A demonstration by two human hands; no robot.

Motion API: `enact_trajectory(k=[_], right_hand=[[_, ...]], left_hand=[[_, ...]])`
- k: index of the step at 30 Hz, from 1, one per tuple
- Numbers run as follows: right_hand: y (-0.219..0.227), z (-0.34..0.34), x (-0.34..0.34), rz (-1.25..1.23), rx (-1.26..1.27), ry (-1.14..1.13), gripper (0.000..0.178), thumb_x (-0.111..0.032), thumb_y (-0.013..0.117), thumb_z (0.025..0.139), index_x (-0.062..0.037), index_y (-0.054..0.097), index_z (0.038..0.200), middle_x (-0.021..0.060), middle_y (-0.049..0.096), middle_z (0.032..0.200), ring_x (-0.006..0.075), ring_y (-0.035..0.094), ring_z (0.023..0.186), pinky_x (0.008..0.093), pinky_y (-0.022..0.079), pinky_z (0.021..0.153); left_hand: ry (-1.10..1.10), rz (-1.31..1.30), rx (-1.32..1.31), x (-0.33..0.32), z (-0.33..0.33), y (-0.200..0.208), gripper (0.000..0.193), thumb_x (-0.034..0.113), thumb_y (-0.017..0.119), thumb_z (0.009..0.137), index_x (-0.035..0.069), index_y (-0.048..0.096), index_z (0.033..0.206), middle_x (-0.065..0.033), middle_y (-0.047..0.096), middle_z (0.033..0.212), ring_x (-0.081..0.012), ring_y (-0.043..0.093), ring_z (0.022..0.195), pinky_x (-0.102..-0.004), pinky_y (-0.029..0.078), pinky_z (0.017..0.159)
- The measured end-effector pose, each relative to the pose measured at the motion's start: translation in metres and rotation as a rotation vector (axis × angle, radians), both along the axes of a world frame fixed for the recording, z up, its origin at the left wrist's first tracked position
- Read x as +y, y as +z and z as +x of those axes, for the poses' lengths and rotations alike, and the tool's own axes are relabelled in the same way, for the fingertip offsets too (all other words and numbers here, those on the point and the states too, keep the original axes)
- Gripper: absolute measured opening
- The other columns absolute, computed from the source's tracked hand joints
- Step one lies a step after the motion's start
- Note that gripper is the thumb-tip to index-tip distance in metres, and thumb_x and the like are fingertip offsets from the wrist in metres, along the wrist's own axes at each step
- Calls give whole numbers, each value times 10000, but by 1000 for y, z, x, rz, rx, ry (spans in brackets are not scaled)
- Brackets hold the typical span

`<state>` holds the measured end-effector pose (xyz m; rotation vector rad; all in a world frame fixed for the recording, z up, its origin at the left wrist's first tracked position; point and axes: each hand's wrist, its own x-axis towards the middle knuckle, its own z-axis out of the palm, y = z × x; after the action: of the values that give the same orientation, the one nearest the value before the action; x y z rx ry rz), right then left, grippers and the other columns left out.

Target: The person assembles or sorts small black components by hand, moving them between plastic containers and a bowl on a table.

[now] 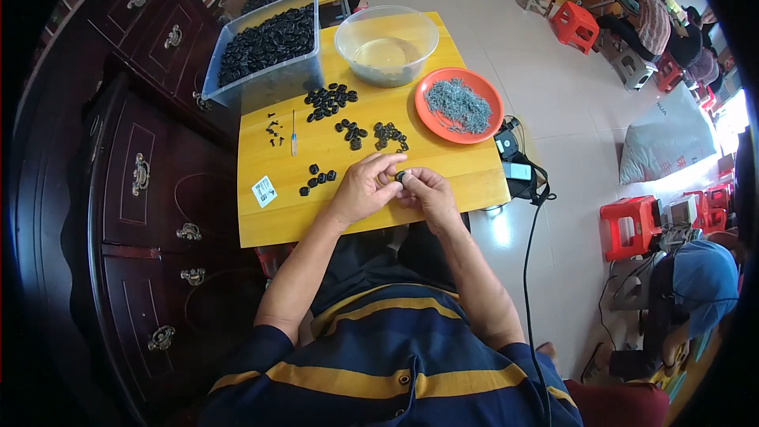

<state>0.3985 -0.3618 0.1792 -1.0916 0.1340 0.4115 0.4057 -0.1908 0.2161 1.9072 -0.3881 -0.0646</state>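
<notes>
Close together over the near edge of the yellow table, my two hands meet around a small black oval part. My right hand pinches it between thumb and fingers. From the other side, the thumb of my left hand presses in by the part, its index finger curving above. Much of the part is hidden by fingertips. Left of my hands lies a short row of black oval parts. Beyond them sit a small group of black parts and a cluster of dark ring-like pieces.
A bin full of black parts, a clear bowl and a red plate of grey metal pins stand farther back. A thin screwdriver, a white label and black bits lie left. Dark cabinets flank the table; red stools and people are right.
</notes>
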Motion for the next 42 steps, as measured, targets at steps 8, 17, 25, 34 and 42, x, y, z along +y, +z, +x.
enact_trajectory(k=[8,17,25,34,42], right_hand=[[-14,-4,4,148,21,-46,88,-159,617,968,-74,635,988,8,677,908,60,599,752,215,513,710],[-5,-9,5,201,93,-63,114,-172,608,963,-60,618,984,9,640,860,94,619,762,250,537,735],[-6,-8,15,156,72,-68,133,-191,613,959,-59,626,970,9,628,839,103,609,770,249,510,730],[-10,-6,30,188,42,-138,93,-152,618,954,-63,643,949,-24,603,802,54,543,698,209,455,663],[-1,-1,49,157,59,-215,97,-156,606,964,-65,640,959,-27,604,809,52,542,700,209,463,664]], left_hand=[[196,470,-518,-19,-12,12,420,111,723,762,72,624,1167,-108,638,1009,-304,639,957,-401,538,814],[147,442,-460,-11,-15,2,241,80,714,768,54,670,1003,-92,662,973,-288,653,925,-389,545,779],[141,420,-476,-3,-14,4,227,90,717,775,56,673,995,-90,663,945,-297,652,893,-395,541,754],[182,379,-485,3,-12,4,259,74,705,774,55,660,1028,-101,664,939,-293,665,869,-384,552,746],[230,322,-509,15,-3,3,280,56,703,763,57,643,1037,-100,645,926,-297,662,853,-382,551,728]])
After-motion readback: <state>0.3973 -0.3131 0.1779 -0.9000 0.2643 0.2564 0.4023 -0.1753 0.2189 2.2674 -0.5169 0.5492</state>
